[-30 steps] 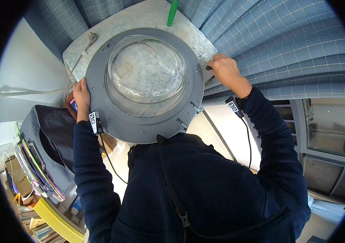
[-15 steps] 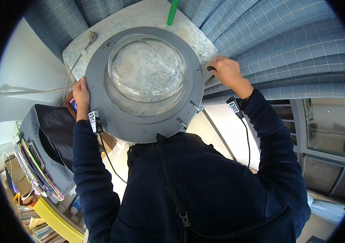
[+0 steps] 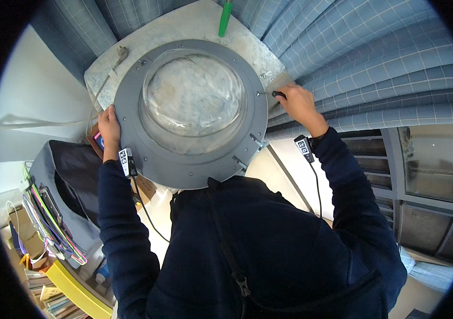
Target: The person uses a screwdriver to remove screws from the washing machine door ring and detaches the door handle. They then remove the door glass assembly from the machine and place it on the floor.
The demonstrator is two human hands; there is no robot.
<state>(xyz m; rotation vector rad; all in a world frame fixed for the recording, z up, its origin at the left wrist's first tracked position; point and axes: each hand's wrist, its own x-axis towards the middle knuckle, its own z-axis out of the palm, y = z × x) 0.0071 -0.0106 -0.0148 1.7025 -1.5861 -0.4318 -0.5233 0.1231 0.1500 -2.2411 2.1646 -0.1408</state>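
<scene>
The person's left hand (image 3: pixel 109 129) clasps the left edge of a grey ring (image 3: pixel 154 157) with a clear dome (image 3: pixel 193 93), lying on a marbled desk (image 3: pixel 256 45) and jutting past its near side; at right, the right hand (image 3: pixel 299 103) grips a slim black-handled tool (image 3: pixel 278 95), its tip at the ring's right rim, near blue checked curtains (image 3: pixel 375 80)

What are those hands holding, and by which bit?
The right hand holds a thin-shafted tool by its black handle. The left hand is at the gray ring's left edge; its full grip is hidden.
</scene>
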